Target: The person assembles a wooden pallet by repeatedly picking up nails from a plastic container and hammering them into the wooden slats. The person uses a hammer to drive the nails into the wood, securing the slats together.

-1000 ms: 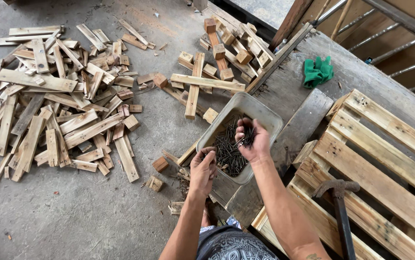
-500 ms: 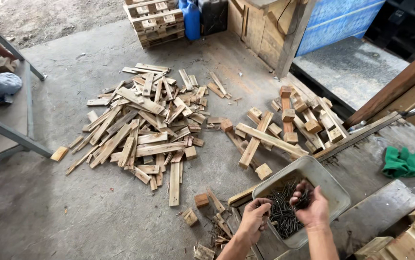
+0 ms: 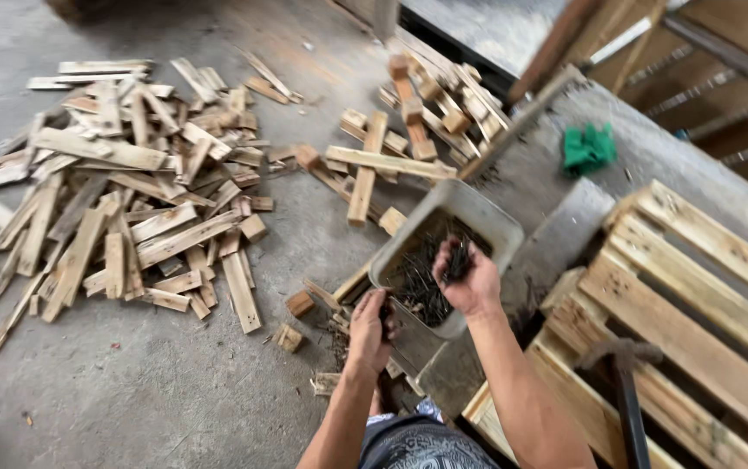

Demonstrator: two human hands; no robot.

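Note:
A grey plastic tub [image 3: 487, 217] full of dark nails stands on the concrete floor in front of me. My right hand [image 3: 469, 280] is over the tub, closed on a bunch of nails [image 3: 457, 259]. My left hand [image 3: 369, 328] is at the tub's near left rim with its fingers curled; dark nails seem to be in it, though blur makes this uncertain. More nails [image 3: 417, 282] lie loose inside the tub.
A big heap of short wood slats [image 3: 122, 191] covers the floor at left. A smaller pile of blocks and slats [image 3: 417, 113] lies behind the tub. A wooden pallet [image 3: 695, 304] is at right with a hammer [image 3: 624, 365] on it. A green rag [image 3: 588, 148] sits on a concrete slab.
The view swung up toward the far floor and back down. Both hands stayed at the tub, the right one still gripping nails over it.

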